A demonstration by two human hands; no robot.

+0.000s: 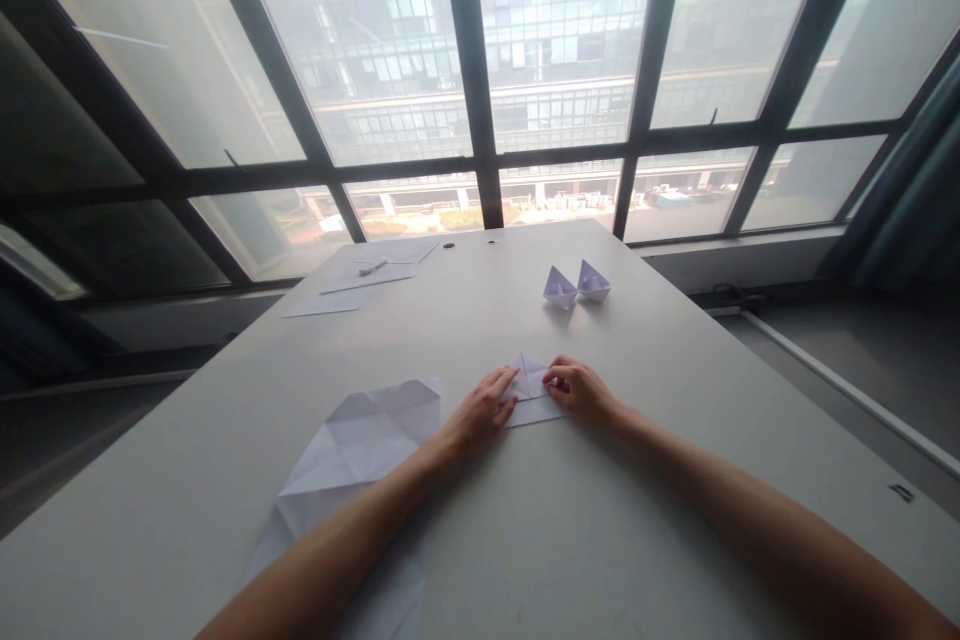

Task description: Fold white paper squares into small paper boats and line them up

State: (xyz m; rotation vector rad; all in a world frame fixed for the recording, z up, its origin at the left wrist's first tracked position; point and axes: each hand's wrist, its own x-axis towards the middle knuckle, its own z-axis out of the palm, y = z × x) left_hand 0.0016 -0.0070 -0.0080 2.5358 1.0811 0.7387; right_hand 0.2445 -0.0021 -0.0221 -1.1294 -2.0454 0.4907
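Note:
A small piece of folded white paper [531,382] with a pointed top and a flat strip along its bottom lies on the table between my hands. My left hand [481,412] rests on its left side, fingers stretched out over the paper and thumb lower down. At the right edge, my right hand [581,388] has its fingers curled and pinches the paper between thumb and fingertips. Beneath and beside my left forearm is a large creased white sheet [349,450], partly covered by the arm.
A white folded paper shape with two points [576,287] stands farther back on the white table [697,480]. Several flat sheets [330,300] lie at the back left, a small white object [372,268] on them. Large windows [559,30] rise behind the table.

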